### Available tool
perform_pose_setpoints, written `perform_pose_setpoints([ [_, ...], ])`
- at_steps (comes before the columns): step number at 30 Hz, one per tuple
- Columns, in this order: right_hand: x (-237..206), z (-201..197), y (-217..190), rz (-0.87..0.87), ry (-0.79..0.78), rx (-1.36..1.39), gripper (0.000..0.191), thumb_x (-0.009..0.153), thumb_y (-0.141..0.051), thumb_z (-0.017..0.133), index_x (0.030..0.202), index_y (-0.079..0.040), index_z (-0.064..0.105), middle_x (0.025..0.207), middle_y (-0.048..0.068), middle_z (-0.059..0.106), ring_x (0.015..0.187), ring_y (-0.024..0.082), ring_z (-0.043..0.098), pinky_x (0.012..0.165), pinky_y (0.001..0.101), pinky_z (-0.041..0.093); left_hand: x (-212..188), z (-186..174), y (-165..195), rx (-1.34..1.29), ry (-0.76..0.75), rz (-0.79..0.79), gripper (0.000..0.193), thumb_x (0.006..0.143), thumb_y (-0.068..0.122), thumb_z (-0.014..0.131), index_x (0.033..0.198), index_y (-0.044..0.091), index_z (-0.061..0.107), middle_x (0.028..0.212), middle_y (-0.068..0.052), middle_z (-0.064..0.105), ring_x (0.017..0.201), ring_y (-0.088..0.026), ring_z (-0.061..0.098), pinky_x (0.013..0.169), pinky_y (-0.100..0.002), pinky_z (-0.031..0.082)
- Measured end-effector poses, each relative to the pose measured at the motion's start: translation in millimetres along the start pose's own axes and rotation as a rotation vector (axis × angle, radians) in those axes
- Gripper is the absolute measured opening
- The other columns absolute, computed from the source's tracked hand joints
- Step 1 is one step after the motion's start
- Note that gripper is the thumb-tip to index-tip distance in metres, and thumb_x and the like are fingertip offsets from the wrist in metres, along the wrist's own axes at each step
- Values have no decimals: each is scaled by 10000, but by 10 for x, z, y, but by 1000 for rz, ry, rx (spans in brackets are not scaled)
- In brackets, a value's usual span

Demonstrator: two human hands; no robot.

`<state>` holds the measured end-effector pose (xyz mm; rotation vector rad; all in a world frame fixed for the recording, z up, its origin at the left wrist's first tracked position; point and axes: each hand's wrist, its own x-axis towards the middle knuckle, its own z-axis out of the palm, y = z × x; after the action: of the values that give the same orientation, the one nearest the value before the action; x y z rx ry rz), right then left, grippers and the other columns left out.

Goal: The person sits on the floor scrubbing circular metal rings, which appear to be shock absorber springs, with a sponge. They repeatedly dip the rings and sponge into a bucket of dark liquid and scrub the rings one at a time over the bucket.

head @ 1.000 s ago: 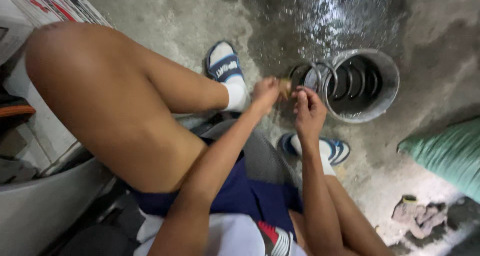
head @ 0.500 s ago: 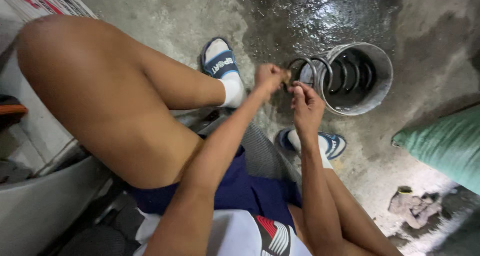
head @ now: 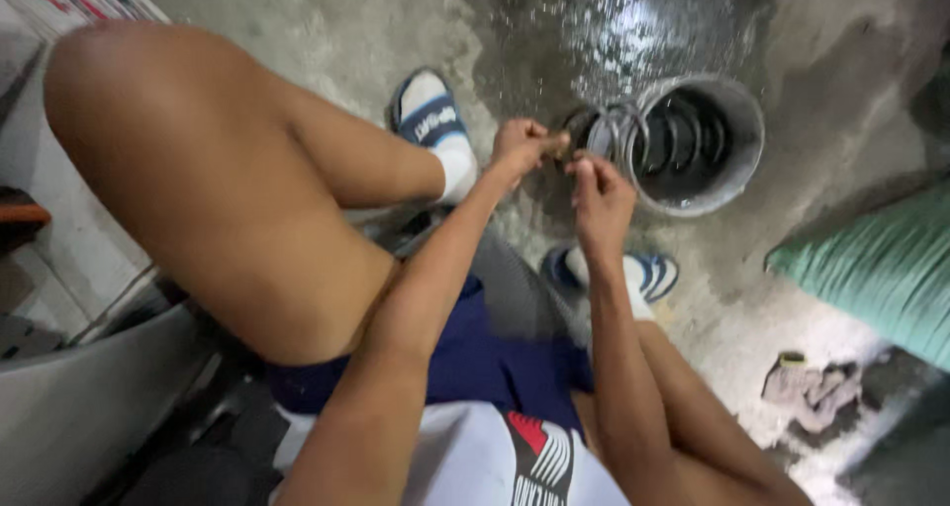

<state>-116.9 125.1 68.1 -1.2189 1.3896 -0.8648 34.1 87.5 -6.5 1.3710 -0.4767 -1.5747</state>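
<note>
The left hand (head: 522, 142) is closed in a fist around a small brownish piece, and the right hand (head: 597, 191) pinches the metal coil spring (head: 612, 130) beside it. The spring leans at the rim of the metal bucket (head: 737, 165) on the wet concrete floor (head: 554, 31), so the work on it seems in progress, not finished.

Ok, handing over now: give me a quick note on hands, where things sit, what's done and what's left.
Left hand: closed on a small piece at the spring's near end; what it is I can't tell.
Right hand: fingers pinching at the same spot, beside the left.
Spring: metal coil lying at the bucket's rim, on the wet concrete floor.
Bucket: round, metal, more coils inside.
Rag: on the floor to the right, untouched.
Done: spring is out and both hands are on it.
Left: the work at the coil's end looks unfinished; both hands are on it.
</note>
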Motion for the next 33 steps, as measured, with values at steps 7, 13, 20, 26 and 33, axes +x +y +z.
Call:
perform_pose_setpoints([
  [7,23,-50,70,-23,-19,28,211,1052,-139,640,1177,7,727,919,11,727,633,25,533,564,195,434,-299,79,-110,9,-25,-171,342,764,339,901,693,69,704,646,-53,688,507,-124,594,457,-302,442],
  [13,45,4,51,-2,-10,96,212,1047,-142,650,1159,21,725,924,7,729,642,34,547,567,199,448,64,23,56,373,197,501,356,717,341,919,697,89,669,633,-27,685,535,-97,629,476,-302,479],
  [20,20,-25,-6,-75,-31,-38,231,1099,-148,630,1183,30,751,873,26,685,657,44,536,582,213,426,-187,117,-286,-350,-150,-491,253,827,288,830,715,112,687,613,-16,561,462,-128,459,429,-348,297],
  [26,67,7,46,-42,-38,144,212,1051,-144,651,1170,19,715,966,46,749,650,49,561,581,212,460,283,-128,173,460,9,372,387,695,365,925,614,68,689,566,-39,683,512,-110,621,485,-327,465],
  [33,31,-92,45,-20,-54,21,232,1070,-154,675,1186,34,745,905,44,694,673,52,554,590,218,456,-88,31,-273,-314,-403,-585,316,825,438,881,709,178,743,603,47,611,478,-97,529,421,-298,370],
])
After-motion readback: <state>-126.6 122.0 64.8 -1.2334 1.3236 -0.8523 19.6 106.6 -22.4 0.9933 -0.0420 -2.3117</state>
